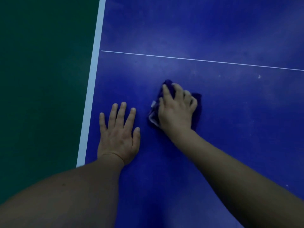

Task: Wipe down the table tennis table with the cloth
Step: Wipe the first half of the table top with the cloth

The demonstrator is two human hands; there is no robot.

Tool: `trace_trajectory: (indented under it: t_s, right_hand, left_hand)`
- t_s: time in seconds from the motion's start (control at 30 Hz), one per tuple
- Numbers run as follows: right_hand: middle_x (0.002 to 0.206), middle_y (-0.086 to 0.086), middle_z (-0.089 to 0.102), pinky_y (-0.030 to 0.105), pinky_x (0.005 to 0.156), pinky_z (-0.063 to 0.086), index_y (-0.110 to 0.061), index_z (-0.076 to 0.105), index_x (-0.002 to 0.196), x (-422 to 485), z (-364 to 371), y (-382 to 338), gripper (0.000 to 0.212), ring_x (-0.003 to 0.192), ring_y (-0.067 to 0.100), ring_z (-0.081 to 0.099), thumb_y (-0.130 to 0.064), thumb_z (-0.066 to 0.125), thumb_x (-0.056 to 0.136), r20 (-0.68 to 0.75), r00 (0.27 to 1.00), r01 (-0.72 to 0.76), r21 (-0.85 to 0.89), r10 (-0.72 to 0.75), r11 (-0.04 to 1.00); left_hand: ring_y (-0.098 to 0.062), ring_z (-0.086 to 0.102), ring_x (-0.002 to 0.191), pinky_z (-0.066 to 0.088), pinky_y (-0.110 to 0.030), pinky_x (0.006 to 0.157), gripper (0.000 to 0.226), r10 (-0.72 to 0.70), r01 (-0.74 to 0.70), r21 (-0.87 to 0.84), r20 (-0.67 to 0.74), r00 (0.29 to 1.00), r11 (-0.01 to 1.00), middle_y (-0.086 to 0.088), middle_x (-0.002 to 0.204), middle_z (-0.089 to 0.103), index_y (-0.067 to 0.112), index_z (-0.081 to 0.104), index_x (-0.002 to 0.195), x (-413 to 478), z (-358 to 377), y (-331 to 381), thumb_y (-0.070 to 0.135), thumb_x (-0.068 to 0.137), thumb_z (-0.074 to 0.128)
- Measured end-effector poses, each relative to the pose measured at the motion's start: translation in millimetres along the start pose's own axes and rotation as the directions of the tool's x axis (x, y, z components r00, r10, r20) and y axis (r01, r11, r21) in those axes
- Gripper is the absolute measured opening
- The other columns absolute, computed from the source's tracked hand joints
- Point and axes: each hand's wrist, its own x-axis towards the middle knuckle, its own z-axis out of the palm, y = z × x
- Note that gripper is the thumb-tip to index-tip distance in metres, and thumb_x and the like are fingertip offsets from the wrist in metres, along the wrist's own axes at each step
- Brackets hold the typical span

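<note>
Currently, head view. Grips bunched dark-blue cloth [196, 102] with right hand [176, 111], fingers [179, 91] curled over it, on the blue desk [213, 38] short of the thin white line [197, 60]. Rests left hand [118, 134] flat just beside, fingers spread and released, near the white edge stripe [92, 89]. Risk: misses white specks [259, 77] further right through too small a contact patch from bunching; smears rather than lifts under uneven pressure.
</note>
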Motion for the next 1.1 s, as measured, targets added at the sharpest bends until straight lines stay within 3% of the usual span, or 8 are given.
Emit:
trace_trajectory:
  t_s: [0.17,0.47,0.53,0.63,0.77,0.83,1.0,1.1]
  right_hand:
    - [0.158,0.002,0.029,0.055,0.113,0.023,-0.029,0.036,0.151,98.7,-11.2,-28.4,0.055,0.138,0.033,0.032,-0.048,0.037,0.099,0.022,0.987,0.161,-0.052,-0.16,0.986]
    - [0.163,0.002,0.023,0.059,0.117,0.012,-0.032,0.036,0.153,94.7,-13.3,64.7,0.049,0.147,0.032,0.021,-0.042,0.03,0.106,-0.09,0.876,-0.465,0.101,0.474,0.879]
    - [0.163,0.0,0.024,0.059,0.117,0.011,-0.031,0.037,0.153,114.8,-17.2,41.9,0.048,0.146,0.032,0.022,-0.041,0.032,0.106,-0.089,0.913,-0.386,0.127,0.398,0.914]
    - [0.162,-0.001,0.029,0.054,0.118,0.017,-0.031,0.038,0.153,109.6,-13.0,12.8,0.05,0.143,0.03,0.028,-0.041,0.033,0.105,-0.038,0.999,0.02,0.042,-0.018,0.999]
    - [0.151,0.005,0.047,0.055,0.11,0.032,-0.023,0.054,0.145,15.3,-6.1,49.0,0.047,0.128,0.035,0.047,-0.037,0.042,0.101,-0.068,0.947,0.315,0.006,-0.314,0.949]
    - [0.147,0.009,0.052,0.054,0.104,0.039,-0.021,0.059,0.141,23.6,-13.3,82.9,0.045,0.121,0.039,0.054,-0.035,0.046,0.101,-0.113,0.953,0.281,-0.027,-0.282,0.959]
    - [0.164,-0.003,0.026,0.056,0.118,0.017,-0.034,0.039,0.152,132.8,-33.0,89.4,0.049,0.145,0.032,0.027,-0.042,0.034,0.104,-0.087,0.958,-0.263,0.101,0.272,0.959]
    - [0.163,-0.005,0.029,0.053,0.116,0.021,-0.033,0.04,0.152,97.4,-18.9,39.4,0.049,0.142,0.029,0.032,-0.04,0.036,0.103,-0.073,0.997,-0.003,0.013,0.004,1.0]
  left_hand:
    - [-0.025,0.004,0.155,0.0,-0.057,0.122,0.067,-0.008,0.008,0.013,-0.003,1.0,1.0,-0.006,0.167,0.014,0.022,0.024,0.158,-0.5,0.3,0.7,0.048,0.098,0.017]
    - [-0.024,0.001,0.155,0.0,-0.059,0.122,0.067,0.003,-0.003,-0.015,0.014,1.0,1.0,-0.006,0.168,0.011,0.022,0.021,0.158,-0.7,-0.2,-1.0,0.05,0.097,0.016]
    - [-0.025,0.002,0.155,0.002,-0.06,0.122,0.067,0.006,-0.006,-0.015,0.015,1.0,1.0,-0.006,0.168,0.012,0.022,0.022,0.158,-0.5,-0.1,-1.4,0.05,0.098,0.016]
    - [-0.025,0.002,0.155,0.001,-0.059,0.122,0.067,0.004,-0.004,0.011,0.02,1.0,1.0,-0.006,0.168,0.011,0.023,0.02,0.159,-0.2,1.7,-1.7,0.05,0.098,0.015]
    - [-0.026,0.003,0.155,0.001,-0.059,0.122,0.067,0.005,-0.005,0.0,0.008,1.0,1.0,-0.007,0.167,0.013,0.021,0.023,0.158,0.1,1.6,-2.2,0.049,0.097,0.018]
    - [-0.027,0.004,0.155,0.001,-0.06,0.121,0.067,0.01,-0.01,-0.007,0.007,1.0,1.0,-0.008,0.167,0.014,0.021,0.024,0.158,-0.3,1.3,-2.1,0.049,0.097,0.018]
    - [-0.026,-0.002,0.155,-0.001,-0.06,0.121,0.069,0.007,-0.007,0.014,0.016,1.0,1.0,-0.006,0.168,0.008,0.023,0.016,0.159,-0.3,2.5,-2.4,0.052,0.096,0.012]
    - [-0.025,-0.008,0.155,-0.005,-0.059,0.121,0.07,0.013,-0.013,0.002,0.015,1.0,1.0,-0.004,0.169,0.003,0.025,0.011,0.16,0.1,3.9,-3.8,0.054,0.096,0.011]
